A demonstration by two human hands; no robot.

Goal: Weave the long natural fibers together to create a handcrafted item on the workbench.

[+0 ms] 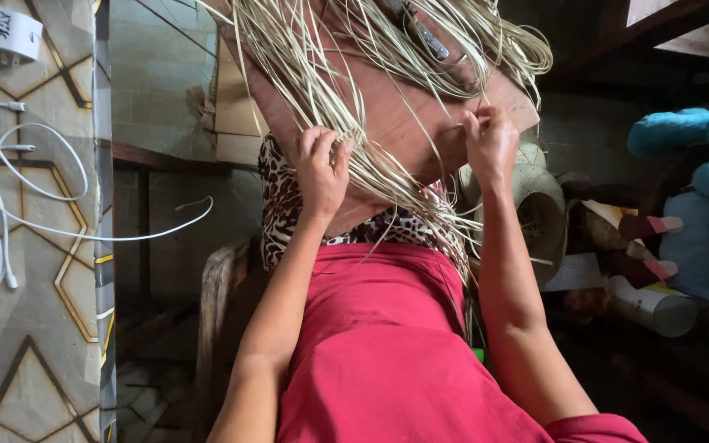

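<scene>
Red fabric point(387, 344) over the lap is seen closest to the lens, with a leopard-print cloth point(282, 205) beyond it. A brown wooden board point(395, 115) is propped on the lap, and pale straw strands point(322, 74) are spread across it and left hanging over its lower edge. The left hand point(322, 168) is curled shut on a bunch of these strands at the board's lower edge, fingers folded over them. The right hand point(490, 143) is closed in a pinch on one or two thin strands at the board's right side. The straw is judged to be very light, thin and flexible, yet liable to crease or split if bent sharply; it is best taken close to the woven part, between fingertips. White cables point(10, 180) are seen on a patterned surface at the left, straw hats point(539, 205) and a blue plush toy point(699, 164) at the right
</scene>
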